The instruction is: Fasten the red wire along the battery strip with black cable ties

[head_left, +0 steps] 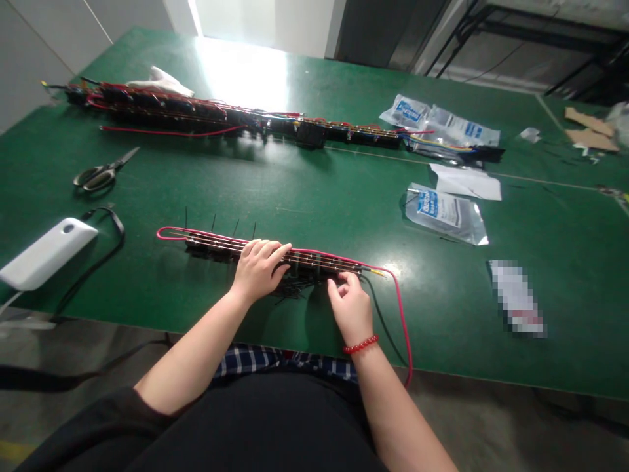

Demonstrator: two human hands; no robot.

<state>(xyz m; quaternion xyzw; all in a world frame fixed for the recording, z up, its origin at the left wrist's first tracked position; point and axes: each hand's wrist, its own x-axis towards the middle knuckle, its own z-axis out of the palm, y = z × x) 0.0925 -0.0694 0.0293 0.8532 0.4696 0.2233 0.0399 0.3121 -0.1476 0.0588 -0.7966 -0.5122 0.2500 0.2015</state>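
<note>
A long black strip assembly (pixel 319 263) with several thin metal rods lies on the green table in front of me. My left hand (pixel 258 270) is over its middle, fingers across the top and thumb at the near side, gripping it. At the right end, my right hand (pixel 352 307) has its thumb and fingers curled together by the near edge; what they pinch is too small to make out. A red cable (pixel 400 308) runs along the strip and hangs over the table edge. Thin black cable ties (pixel 234 229) stick up at the left. More black ties (pixel 293 288) lie beneath my left hand.
A longer wired strip (pixel 196 111) stretches across the back of the table (pixel 314 196). Scissors (pixel 101 176) and a white device (pixel 49 254) with a black strap are at left. Plastic bags (pixel 449 216), white paper (pixel 466 181) and a pixelated item (pixel 515 298) lie at right.
</note>
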